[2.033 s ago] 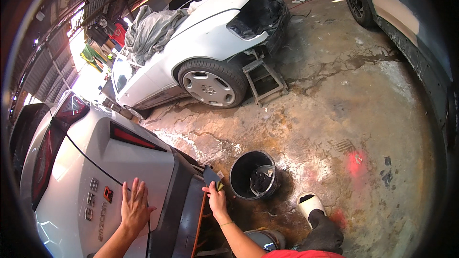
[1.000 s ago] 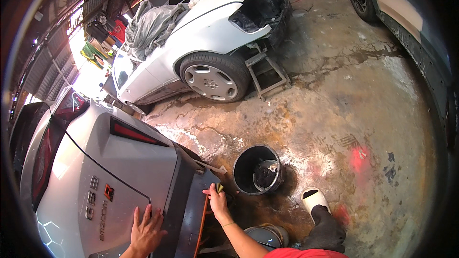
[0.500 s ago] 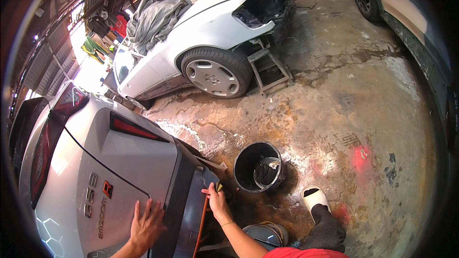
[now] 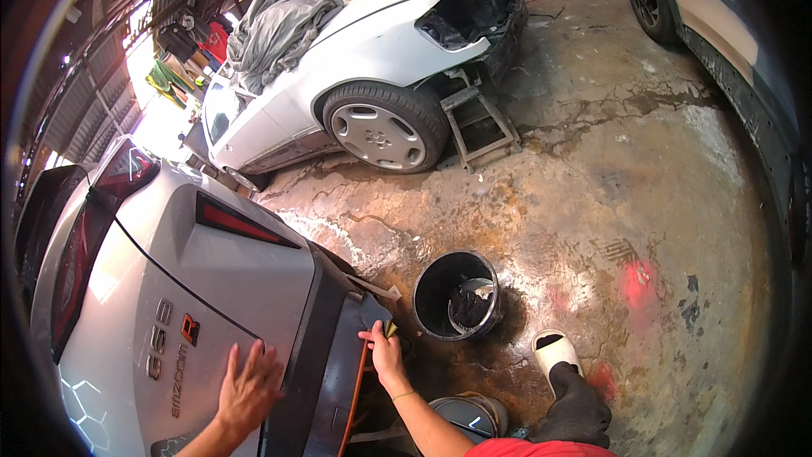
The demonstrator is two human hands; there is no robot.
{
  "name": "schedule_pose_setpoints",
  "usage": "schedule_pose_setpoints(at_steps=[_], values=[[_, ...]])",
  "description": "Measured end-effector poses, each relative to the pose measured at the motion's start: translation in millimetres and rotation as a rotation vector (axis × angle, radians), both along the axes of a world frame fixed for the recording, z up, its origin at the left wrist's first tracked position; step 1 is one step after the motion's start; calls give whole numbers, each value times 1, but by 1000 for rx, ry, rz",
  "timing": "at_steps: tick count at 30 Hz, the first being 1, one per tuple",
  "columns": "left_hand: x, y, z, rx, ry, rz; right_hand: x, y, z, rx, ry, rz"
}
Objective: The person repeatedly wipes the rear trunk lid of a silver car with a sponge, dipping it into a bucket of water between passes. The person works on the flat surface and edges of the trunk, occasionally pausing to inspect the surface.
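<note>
Clock directions are read from the right hand, which pinches a small blue-grey sheet between thumb and fingers, a yellowish bit showing beside the fingertips; the sheet lies at eleven to twelve o'clock. The left hand, toward nine o'clock, is spread over the rear of the silver car; contact cannot be determined. A black bucket stands near two o'clock, a white car toward twelve.

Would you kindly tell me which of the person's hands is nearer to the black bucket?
Right. The right hand, pinching a dark sheet, is left of the black bucket; the left hand is farther left, over the silver car.
</note>
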State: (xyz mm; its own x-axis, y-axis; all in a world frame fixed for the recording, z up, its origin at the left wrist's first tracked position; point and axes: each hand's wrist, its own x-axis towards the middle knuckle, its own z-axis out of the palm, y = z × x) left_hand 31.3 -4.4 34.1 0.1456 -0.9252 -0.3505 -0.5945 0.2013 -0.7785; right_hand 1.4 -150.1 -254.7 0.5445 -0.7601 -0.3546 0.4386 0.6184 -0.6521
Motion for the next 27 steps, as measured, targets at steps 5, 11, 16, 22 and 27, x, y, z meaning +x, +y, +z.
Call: schedule_pose_setpoints(at_steps=[5,11,16,22,27], values=[[-10,30,-7,-3,62,36,0,0,1,-16,-37,20],[-15,17,2,-25,177,139,-5,-9,-1,-9,-35,-12],[0,-7,5,-114,104,99,-12,-14,3,12,-21,-6],[0,-3,3,-101,90,56,-6,-14,0,11,-34,-8],[-10,23,-5,-14,113,48,-6,-9,-4,28,-34,4]])
